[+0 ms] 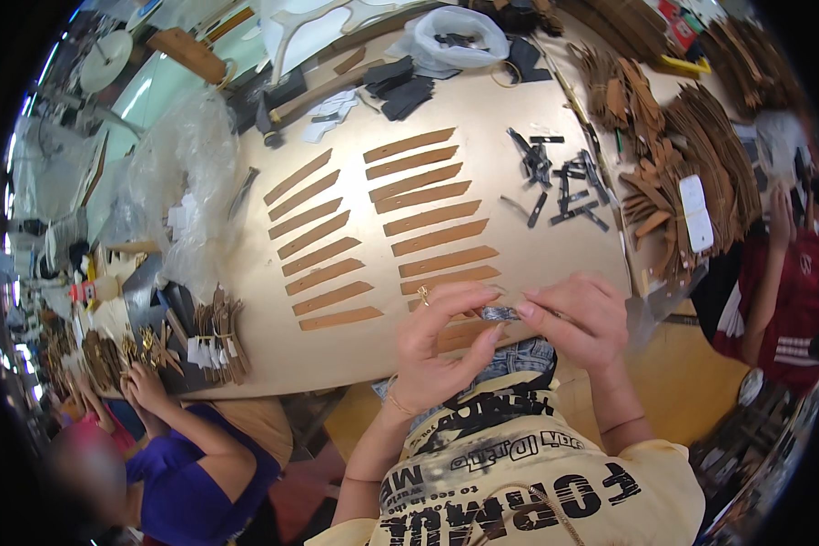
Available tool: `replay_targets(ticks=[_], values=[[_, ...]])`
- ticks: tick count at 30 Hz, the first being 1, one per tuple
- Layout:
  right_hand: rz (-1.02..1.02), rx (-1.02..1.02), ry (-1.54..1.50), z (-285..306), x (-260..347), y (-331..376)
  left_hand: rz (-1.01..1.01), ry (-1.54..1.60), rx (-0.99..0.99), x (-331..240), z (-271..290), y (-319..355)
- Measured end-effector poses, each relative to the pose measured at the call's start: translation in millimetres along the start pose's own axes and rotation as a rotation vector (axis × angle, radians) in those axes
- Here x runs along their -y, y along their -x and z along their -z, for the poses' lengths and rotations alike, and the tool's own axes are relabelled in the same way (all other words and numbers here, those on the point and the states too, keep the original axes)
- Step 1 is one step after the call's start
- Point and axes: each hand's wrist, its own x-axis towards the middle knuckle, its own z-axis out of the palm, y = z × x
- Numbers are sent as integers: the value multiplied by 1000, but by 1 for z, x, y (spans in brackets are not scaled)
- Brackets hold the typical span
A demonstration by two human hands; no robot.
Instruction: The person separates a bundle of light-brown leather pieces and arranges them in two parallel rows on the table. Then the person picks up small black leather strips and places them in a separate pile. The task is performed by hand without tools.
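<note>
While pinched: small glossy strip [500, 313].

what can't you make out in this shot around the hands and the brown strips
Head view:
- small dark piece pinched between left hand and right hand: too small to identify.
- nearest brown strips: partly hidden behind the left hand.
- plastic bag contents: blurred by the plastic.

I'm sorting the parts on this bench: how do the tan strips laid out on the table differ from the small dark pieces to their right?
The tan strips are light brown, long, and lie parallel in two neat columns. The small dark pieces are near black, shorter, and scattered at mixed angles. Both lie flat on the table, beyond the left hand and right hand.
</note>
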Motion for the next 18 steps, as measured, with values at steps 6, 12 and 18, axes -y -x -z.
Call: replay_targets(ticks=[6,12,18], values=[[-330,27,-110,-3,28,17,-27,-19,103,5,10,-1],[-896,24,-288,-24,62,9,378,426,255,17,25,9],[-744,-308,255,-59,83,-5,454,376,93,26,42,12]])
